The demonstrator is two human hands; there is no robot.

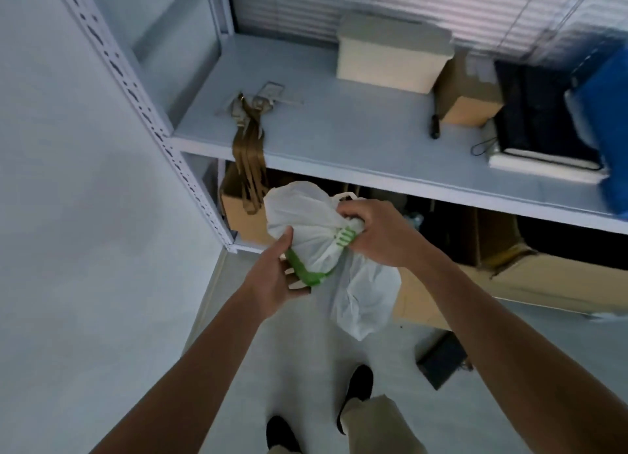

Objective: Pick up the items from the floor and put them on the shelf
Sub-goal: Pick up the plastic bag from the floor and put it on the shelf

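I hold a white plastic bag (306, 222) in the air in front of the white metal shelf (339, 137). A green plastic clip (306, 271) runs across the bag. My left hand (275, 277) grips the clip's lower end and the bag from below. My right hand (377, 232) grips the bag's gathered neck and the clip's toothed end. The lower part of the bag hangs down under my right wrist. A dark flat item (441, 358) lies on the floor to the right of my feet.
On the shelf board lie a brown strap (249, 137) hanging over the edge, a white box (390, 59), a small cardboard box (469, 96), a black pen-like thing (435, 127), a dark book (543, 120) and something blue (608, 113). Cardboard boxes (526, 277) stand under the shelf.
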